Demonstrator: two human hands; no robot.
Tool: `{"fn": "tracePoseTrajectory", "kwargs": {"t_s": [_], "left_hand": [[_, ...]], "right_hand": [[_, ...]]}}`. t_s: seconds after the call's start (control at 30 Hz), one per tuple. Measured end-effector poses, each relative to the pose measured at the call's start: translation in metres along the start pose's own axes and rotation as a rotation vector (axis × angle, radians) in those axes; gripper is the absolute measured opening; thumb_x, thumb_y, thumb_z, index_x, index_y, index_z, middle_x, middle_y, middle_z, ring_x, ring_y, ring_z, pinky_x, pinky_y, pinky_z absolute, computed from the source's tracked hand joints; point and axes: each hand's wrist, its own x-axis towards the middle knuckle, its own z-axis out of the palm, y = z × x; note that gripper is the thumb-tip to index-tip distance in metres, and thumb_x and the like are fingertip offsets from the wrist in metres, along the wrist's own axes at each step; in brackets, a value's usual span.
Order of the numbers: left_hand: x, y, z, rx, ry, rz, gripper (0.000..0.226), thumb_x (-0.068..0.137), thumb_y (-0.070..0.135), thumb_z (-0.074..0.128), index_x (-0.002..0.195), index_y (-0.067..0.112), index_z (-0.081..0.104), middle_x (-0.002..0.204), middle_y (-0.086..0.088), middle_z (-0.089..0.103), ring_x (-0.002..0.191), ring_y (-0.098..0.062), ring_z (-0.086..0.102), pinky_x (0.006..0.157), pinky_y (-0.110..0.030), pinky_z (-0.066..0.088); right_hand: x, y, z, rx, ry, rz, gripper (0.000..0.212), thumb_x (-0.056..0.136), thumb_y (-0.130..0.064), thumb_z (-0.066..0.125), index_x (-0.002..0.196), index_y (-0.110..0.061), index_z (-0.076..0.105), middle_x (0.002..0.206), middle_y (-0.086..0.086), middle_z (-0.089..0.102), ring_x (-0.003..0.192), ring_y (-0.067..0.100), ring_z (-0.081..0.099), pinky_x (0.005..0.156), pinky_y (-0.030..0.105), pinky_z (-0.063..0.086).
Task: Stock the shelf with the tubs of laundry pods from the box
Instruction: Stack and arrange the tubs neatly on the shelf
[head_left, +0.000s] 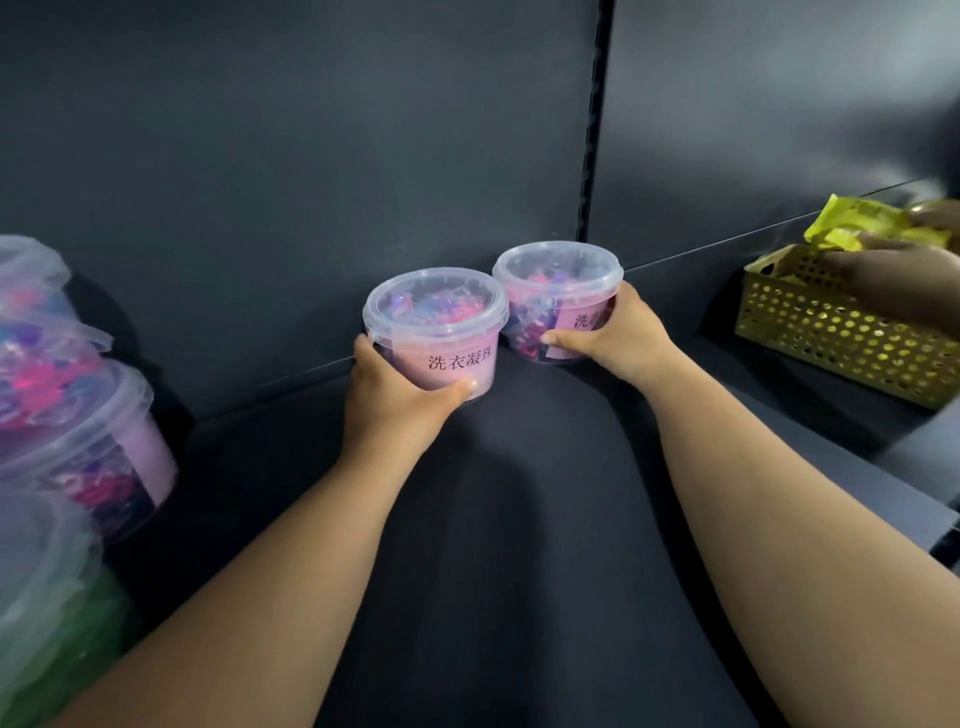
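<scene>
Two clear tubs of pink and purple laundry pods stand side by side at the back of the dark shelf (519, 519). My left hand (397, 402) grips the nearer left tub (436, 325) from below and the side, thumb across its pink label. My right hand (610, 332) grips the right tub (556, 291), which sits against the shelf's back wall. Both lids are on.
Several more pod tubs (88, 441) are stacked at the left edge, with a green-filled one (57, 634) lowest. At the right, a gold perforated basket (831, 332) holds yellow packets (872, 223), and another person's hand (893, 280) reaches into it.
</scene>
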Motion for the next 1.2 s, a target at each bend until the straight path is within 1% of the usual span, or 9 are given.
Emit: {"fn": "tracePoseTrajectory", "kwargs": {"t_s": [0.37,0.47,0.6,0.67,0.8,0.9,1.0,1.1,1.2], "left_hand": [[-0.004,0.002,-0.001,0.064,0.044,0.001,0.095,0.06,0.03,0.081,0.134,0.013,0.025,0.132,0.001,0.046,0.118,-0.02,0.049,0.083,-0.029,0.041],[-0.003,0.002,0.0,0.077,0.042,-0.005,0.109,0.061,0.031,0.081,0.143,0.011,0.012,0.143,-0.003,0.039,0.128,-0.021,0.042,0.101,-0.036,0.04],[-0.012,0.006,-0.007,0.071,-0.022,-0.056,0.12,0.069,0.032,0.077,0.145,0.011,-0.013,0.152,-0.004,0.025,0.136,-0.02,0.032,0.104,-0.029,0.031],[-0.025,0.007,-0.016,0.058,-0.037,-0.071,0.113,0.072,0.036,0.075,0.146,0.01,-0.007,0.152,-0.005,0.026,0.135,-0.021,0.033,0.105,-0.03,0.03],[-0.077,0.01,-0.047,0.01,-0.104,-0.036,0.066,0.084,0.034,0.062,0.14,0.01,0.035,0.141,-0.006,0.045,0.128,-0.017,0.043,0.102,-0.023,0.03],[-0.128,0.012,-0.089,0.109,-0.182,0.111,0.033,0.086,0.029,0.06,0.115,0.014,0.063,0.114,0.006,0.064,0.106,-0.007,0.057,0.085,-0.011,0.034],[-0.174,-0.004,-0.144,0.198,-0.22,0.242,0.026,0.083,0.036,0.06,0.095,0.016,0.072,0.095,0.01,0.071,0.086,0.004,0.059,0.075,-0.007,0.038],[-0.202,-0.031,-0.199,0.147,-0.098,0.218,0.043,0.067,0.059,0.052,0.08,0.023,0.073,0.071,0.032,0.066,0.078,0.013,0.058,0.07,-0.003,0.039],[-0.208,-0.061,-0.244,0.108,0.1,0.092,0.012,0.08,0.031,0.065,0.069,0.035,0.063,0.064,0.038,0.06,0.068,0.017,0.057,0.066,-0.003,0.039]], "right_hand": [[-0.009,-0.008,0.014,0.04,0.055,0.067,0.088,0.066,-0.028,0.082,0.131,-0.007,0.026,0.134,0.005,0.043,0.123,0.021,0.044,0.085,0.022,0.034],[-0.011,-0.01,0.015,0.04,0.05,0.074,0.088,0.067,-0.028,0.081,0.133,-0.007,0.025,0.136,0.006,0.041,0.125,0.022,0.042,0.087,0.022,0.033],[-0.021,-0.014,0.012,-0.029,0.04,0.088,0.078,0.069,-0.03,0.079,0.127,-0.004,0.033,0.134,0.009,0.044,0.123,0.025,0.044,0.087,0.025,0.035],[-0.033,-0.02,0.009,-0.099,0.057,0.093,0.071,0.072,-0.031,0.076,0.123,0.0,0.038,0.131,0.013,0.045,0.121,0.027,0.045,0.088,0.029,0.037],[-0.07,-0.048,0.006,-0.123,0.137,-0.013,0.058,0.081,-0.033,0.066,0.125,-0.001,0.047,0.131,0.015,0.046,0.122,0.027,0.043,0.097,0.033,0.035],[-0.114,-0.088,0.01,-0.024,0.107,-0.13,0.05,0.083,-0.033,0.064,0.125,-0.007,0.052,0.129,0.006,0.053,0.118,0.019,0.048,0.092,0.023,0.036],[-0.167,-0.136,0.028,0.192,-0.105,-0.211,0.04,0.082,-0.029,0.067,0.117,-0.011,0.058,0.115,0.0,0.059,0.106,0.01,0.053,0.085,0.01,0.032],[-0.211,-0.172,0.059,0.352,-0.368,-0.263,0.059,0.077,-0.027,0.07,0.129,-0.012,0.047,0.122,0.0,0.051,0.112,0.01,0.05,0.094,0.018,0.036],[-0.231,-0.194,0.096,0.414,-0.529,-0.228,0.097,0.07,-0.034,0.076,0.146,-0.017,0.018,0.145,-0.002,0.033,0.13,0.01,0.036,0.11,0.031,0.031]]}}
